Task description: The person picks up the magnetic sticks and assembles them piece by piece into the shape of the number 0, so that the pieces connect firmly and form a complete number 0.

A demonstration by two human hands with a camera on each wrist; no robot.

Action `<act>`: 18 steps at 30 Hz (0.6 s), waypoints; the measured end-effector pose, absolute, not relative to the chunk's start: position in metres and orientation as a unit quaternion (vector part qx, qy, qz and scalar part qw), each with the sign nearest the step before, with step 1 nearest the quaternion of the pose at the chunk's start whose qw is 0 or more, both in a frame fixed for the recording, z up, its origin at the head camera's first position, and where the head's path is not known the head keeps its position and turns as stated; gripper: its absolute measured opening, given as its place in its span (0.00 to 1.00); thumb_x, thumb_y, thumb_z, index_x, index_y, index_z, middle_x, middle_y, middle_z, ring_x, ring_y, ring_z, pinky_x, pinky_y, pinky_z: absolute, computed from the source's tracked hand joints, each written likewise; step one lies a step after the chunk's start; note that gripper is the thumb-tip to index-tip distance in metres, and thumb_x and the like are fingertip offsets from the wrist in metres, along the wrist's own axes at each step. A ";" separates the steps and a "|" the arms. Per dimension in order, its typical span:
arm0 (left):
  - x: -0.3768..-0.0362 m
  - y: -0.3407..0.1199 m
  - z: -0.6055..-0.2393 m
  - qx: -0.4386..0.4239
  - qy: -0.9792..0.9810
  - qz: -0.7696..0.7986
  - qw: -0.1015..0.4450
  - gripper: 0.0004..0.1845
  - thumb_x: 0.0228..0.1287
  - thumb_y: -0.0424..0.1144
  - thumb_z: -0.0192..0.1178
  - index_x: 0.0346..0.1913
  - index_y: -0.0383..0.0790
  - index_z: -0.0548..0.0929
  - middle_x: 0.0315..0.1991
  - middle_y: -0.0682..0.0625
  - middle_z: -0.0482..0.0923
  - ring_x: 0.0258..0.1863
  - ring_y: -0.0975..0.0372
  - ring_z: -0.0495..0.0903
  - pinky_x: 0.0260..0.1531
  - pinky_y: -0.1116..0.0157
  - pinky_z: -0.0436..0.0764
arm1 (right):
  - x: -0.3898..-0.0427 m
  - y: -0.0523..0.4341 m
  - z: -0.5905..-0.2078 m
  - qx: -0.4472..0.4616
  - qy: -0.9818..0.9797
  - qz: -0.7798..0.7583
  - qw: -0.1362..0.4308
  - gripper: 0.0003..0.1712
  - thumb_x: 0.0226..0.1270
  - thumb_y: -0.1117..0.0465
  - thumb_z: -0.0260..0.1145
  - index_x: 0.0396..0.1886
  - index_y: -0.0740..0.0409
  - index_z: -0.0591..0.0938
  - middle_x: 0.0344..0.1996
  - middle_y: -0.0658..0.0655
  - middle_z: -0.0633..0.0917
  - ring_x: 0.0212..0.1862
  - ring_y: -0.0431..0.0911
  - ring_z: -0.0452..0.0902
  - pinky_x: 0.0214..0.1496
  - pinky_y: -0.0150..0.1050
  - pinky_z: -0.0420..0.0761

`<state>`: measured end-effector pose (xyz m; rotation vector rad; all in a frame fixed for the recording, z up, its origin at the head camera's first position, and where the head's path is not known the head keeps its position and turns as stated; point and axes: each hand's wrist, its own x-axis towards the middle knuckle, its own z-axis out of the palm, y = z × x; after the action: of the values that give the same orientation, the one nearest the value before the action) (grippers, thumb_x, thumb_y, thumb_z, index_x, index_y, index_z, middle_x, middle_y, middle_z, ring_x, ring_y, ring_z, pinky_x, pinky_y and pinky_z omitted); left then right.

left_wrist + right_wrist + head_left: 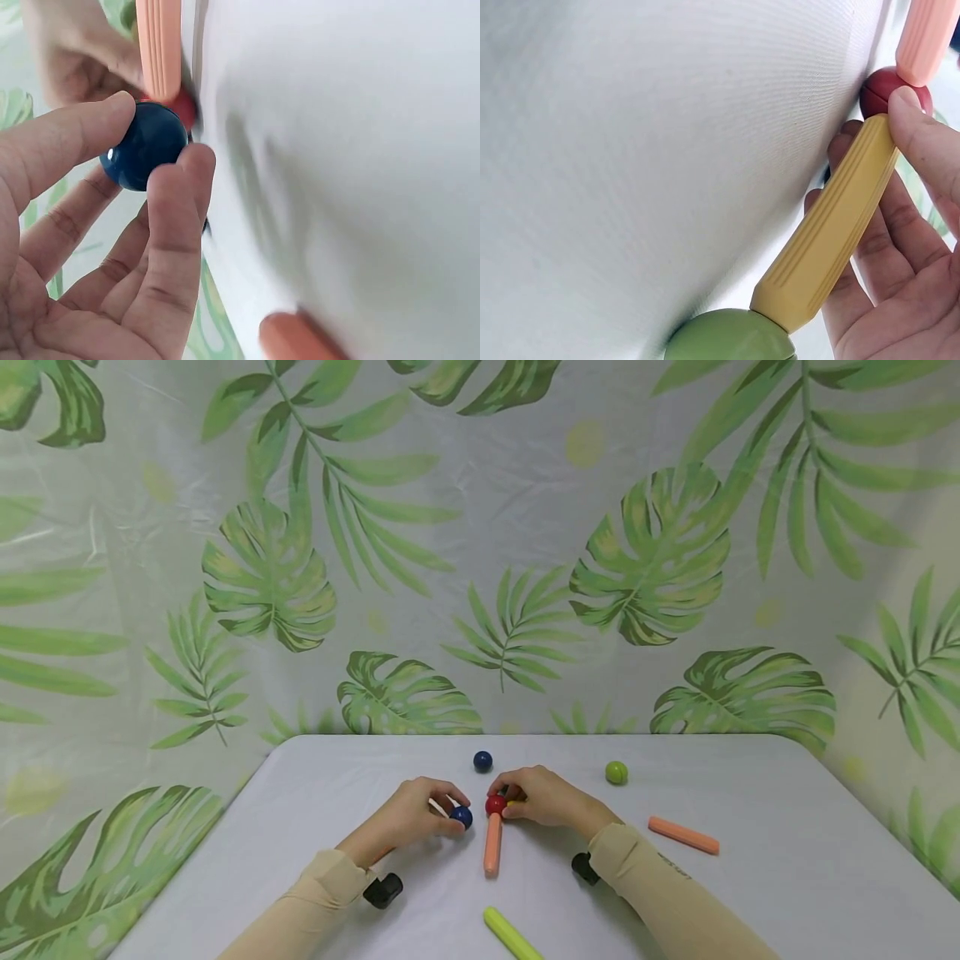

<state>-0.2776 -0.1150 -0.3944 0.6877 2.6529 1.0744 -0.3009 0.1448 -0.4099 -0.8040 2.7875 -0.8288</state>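
A: Navy glossy plastic ball (144,146), frame centre of the head view, was pinched by left hand (416,814); judged light, hard, slippery.

B: Right hand (543,797) fingers clamped the ribbed yellow plastic rod (831,225) by the red ball (889,88); grip the ribs.

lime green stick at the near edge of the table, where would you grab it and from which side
Pinch the lime green stick across its middle, coming from above. It lies flat and free on the table, ribbed and slim, with bare space along both long sides; its near end runs out of frame.
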 end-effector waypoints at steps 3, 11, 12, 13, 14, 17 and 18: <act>-0.267 -0.115 -0.398 0.240 0.881 0.389 0.124 0.17 0.63 0.37 0.78 0.54 0.41 0.90 0.43 0.48 0.88 0.36 0.61 0.87 0.35 0.65 0.85 | -0.300 0.145 -0.409 -0.266 0.922 -0.274 0.061 0.15 0.70 0.64 0.76 0.55 0.50 0.88 0.40 0.51 0.89 0.42 0.42 0.80 0.53 0.46 0.84; -0.239 -0.114 -0.405 0.250 0.853 0.428 0.162 0.14 0.63 0.36 0.78 0.51 0.45 0.90 0.42 0.50 0.86 0.33 0.63 0.88 0.33 0.69 0.84 | -0.298 0.143 -0.406 -0.263 0.924 -0.271 0.057 0.16 0.70 0.64 0.76 0.55 0.50 0.88 0.41 0.51 0.90 0.42 0.41 0.80 0.53 0.45 0.84; -0.236 -0.114 -0.406 0.252 0.850 0.432 0.167 0.13 0.64 0.36 0.77 0.50 0.45 0.90 0.42 0.50 0.86 0.33 0.63 0.87 0.32 0.69 0.83 | -0.298 0.143 -0.405 -0.261 0.925 -0.270 0.057 0.16 0.70 0.64 0.76 0.55 0.50 0.88 0.42 0.51 0.90 0.42 0.41 0.80 0.53 0.45 0.83; -0.233 -0.114 -0.407 0.253 0.846 0.436 0.173 0.13 0.64 0.35 0.77 0.50 0.45 0.90 0.41 0.49 0.86 0.33 0.63 0.87 0.31 0.69 0.83 | -0.298 0.143 -0.405 -0.260 0.925 -0.270 0.057 0.16 0.70 0.64 0.76 0.55 0.50 0.89 0.42 0.51 0.90 0.42 0.41 0.80 0.53 0.45 0.83; -0.230 -0.114 -0.408 0.253 0.842 0.442 0.178 0.12 0.64 0.35 0.77 0.49 0.45 0.90 0.41 0.49 0.86 0.32 0.63 0.86 0.30 0.69 0.82 | -0.298 0.143 -0.405 -0.260 0.925 -0.270 0.056 0.16 0.70 0.64 0.76 0.55 0.50 0.89 0.42 0.52 0.90 0.43 0.42 0.80 0.53 0.45 0.83; -0.221 -0.112 -0.410 0.254 0.830 0.459 0.189 0.11 0.64 0.34 0.77 0.48 0.45 0.90 0.40 0.49 0.85 0.31 0.64 0.85 0.28 0.70 0.81 | -0.297 0.143 -0.405 -0.259 0.926 -0.269 0.057 0.15 0.71 0.64 0.76 0.55 0.50 0.88 0.42 0.52 0.90 0.43 0.42 0.80 0.54 0.45 0.83; -0.219 -0.112 -0.410 0.254 0.827 0.463 0.192 0.11 0.64 0.34 0.77 0.48 0.45 0.90 0.40 0.49 0.85 0.31 0.64 0.85 0.28 0.71 0.80 | -0.296 0.144 -0.405 -0.259 0.926 -0.268 0.057 0.15 0.71 0.64 0.76 0.55 0.50 0.88 0.42 0.52 0.90 0.43 0.41 0.80 0.54 0.45 0.83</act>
<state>-0.2187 -0.1116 -0.4104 0.7131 2.3225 1.3003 -0.2964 0.1437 -0.4055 -0.7853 2.8085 -0.8141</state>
